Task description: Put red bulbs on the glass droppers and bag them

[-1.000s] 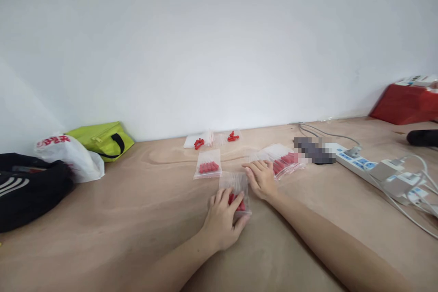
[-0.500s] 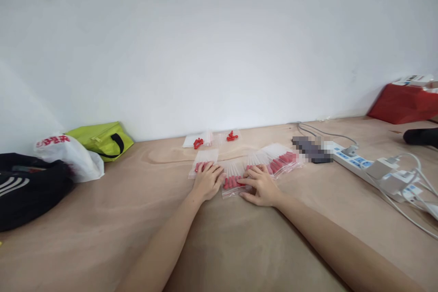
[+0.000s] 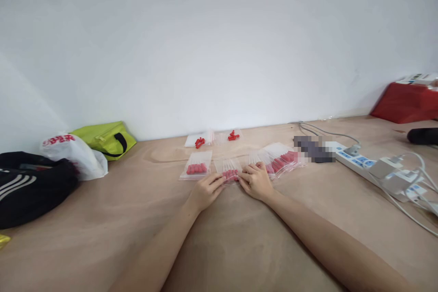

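My left hand pinches the near left corner of a clear zip bag. On its near right side my right hand has fingers closed at the edge. Inside that bag lies a row of slim sticks with red ends. To the left, a similar flat zip bag with red pieces rests apart from my hand. More overlapping bags with red-ended sticks fan out beyond my right hand, which partly covers the nearest one.
Two small heaps of red pieces lie on white and clear bags near the wall. A power strip with chargers and cables is at right, beside a dark phone-like object. Bags, one lime green, stand at left; a red bag at far right.
My left hand has come off the left bag and moved down to the middle bag's corner. The left bag now lies uncovered, slightly further left. My right hand has shifted slightly, its fingers drawn closer together.
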Available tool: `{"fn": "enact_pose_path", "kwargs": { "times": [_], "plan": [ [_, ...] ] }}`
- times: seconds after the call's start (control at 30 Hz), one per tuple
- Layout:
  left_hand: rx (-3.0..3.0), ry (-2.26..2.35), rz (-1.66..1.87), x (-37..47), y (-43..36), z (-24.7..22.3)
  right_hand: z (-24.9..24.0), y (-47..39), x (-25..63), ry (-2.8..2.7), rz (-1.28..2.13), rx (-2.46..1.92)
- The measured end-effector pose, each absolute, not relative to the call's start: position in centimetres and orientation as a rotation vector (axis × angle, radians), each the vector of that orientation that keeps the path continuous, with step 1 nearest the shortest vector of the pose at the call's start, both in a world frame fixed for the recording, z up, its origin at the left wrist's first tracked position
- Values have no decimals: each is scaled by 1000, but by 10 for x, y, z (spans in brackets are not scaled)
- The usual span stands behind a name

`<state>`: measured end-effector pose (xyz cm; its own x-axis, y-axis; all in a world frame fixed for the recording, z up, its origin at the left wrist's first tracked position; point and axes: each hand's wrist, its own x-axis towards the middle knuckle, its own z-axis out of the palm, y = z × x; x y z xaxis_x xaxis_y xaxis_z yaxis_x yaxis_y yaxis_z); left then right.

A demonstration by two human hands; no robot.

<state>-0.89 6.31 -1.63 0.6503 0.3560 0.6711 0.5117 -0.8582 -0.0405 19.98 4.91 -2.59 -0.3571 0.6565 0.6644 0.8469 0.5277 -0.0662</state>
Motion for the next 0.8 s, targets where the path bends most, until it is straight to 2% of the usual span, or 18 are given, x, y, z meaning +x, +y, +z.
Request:
{"fn": "enact_pose_path", "kwargs": {
  "times": [0.2, 0.37, 0.53, 0.8],
  "plan": [
    [-2599, -613, -979, -12, 72, -19, -24, 45, 214, -2215, -360, -1005],
    [-2574, -597, -971, -17, 75, -20, -23, 43, 222, -2269, -592, -893],
    [-2562, -589, -950, -14, 73, -20, -23, 45, 216, -2258, -769, -922],
    [-2564, -606, -954, -14, 74, -20, -24, 49, 216, -2222, -831, -971]
  ]
}}
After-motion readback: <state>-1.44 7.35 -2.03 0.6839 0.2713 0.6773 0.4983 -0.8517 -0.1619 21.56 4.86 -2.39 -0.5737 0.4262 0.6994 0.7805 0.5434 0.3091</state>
